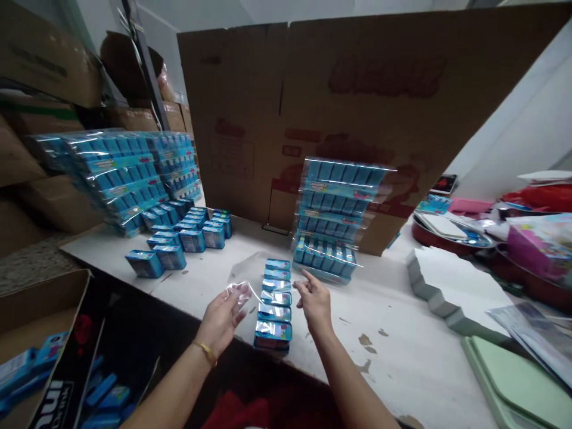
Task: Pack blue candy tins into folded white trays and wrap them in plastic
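A row of small blue boxes (pixel 274 298) runs away from the front edge of the white table (pixel 214 280). Left of the row, my left hand (pixel 224 314) has its fingers closed on a clear plastic film (pixel 238 290), which spreads toward the row. My right hand (pixel 314 299) is just right of the row, fingers apart and the index finger stretched out, with nothing seen in it. Behind my right hand stands a stack of blue packs in clear wrap (pixel 335 208).
Loose blue boxes (pixel 192 238) and tall wrapped stacks (pixel 120 173) stand at the left. A large cardboard sheet (pixel 250 107) rises behind. White trays (pixel 456 286) and a green lid (pixel 522 381) lie right. An open carton (pixel 27 310) holds blue boxes at lower left.
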{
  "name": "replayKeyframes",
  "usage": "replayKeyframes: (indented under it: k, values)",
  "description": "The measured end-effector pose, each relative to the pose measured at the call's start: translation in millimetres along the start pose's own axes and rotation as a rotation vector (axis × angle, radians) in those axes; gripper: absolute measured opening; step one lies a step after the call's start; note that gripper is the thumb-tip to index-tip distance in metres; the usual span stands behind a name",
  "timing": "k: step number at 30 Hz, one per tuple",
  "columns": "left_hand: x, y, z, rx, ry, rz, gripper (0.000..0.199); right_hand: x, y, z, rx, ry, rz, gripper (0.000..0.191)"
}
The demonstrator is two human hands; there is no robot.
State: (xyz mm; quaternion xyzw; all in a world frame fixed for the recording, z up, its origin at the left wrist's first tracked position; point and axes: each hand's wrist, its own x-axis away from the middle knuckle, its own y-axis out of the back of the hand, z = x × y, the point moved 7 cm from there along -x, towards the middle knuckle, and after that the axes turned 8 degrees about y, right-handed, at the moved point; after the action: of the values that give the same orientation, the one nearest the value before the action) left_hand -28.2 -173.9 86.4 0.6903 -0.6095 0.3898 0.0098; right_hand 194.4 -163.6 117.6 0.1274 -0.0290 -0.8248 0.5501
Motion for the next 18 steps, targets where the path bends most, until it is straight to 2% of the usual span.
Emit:
replayKeyframes:
  k: [4, 8, 10, 13, 15, 18]
  values:
    - [-28, -23.2, -32, 0.134, -0.087, 0.029, 0.011, -47, -23, -2, -0.267, -0.16, -0.035, 0.061]
    - [-49, -51.7, -72, 0.095, -0.264, 0.102, 0.007, -86, -34, 20, -0.426, -0.215, -0.069, 0.054]
    - [-48, -68.3, -96, 0.011, -0.444, 0.167, 0.017, -105, -34, 41, -0.511, -0.121, -0.048, 0.046]
    - [-44, -90.1, -122, -0.136, -0.759, 0.289, 0.038, -127, -38, 62, -0.554, 0.115, 0.076, 0.037]
    - [-66, -91.7, -119, -0.177, -0.806, 0.283, 0.045, -137, -46, 48, -0.457, 0.175, 0.146, 0.035]
    - [-134, -71.2, -80, -0.241, -0.577, 0.069, 0.042, -144, -62, -12, -0.248, 0.113, 0.169, 0.032]
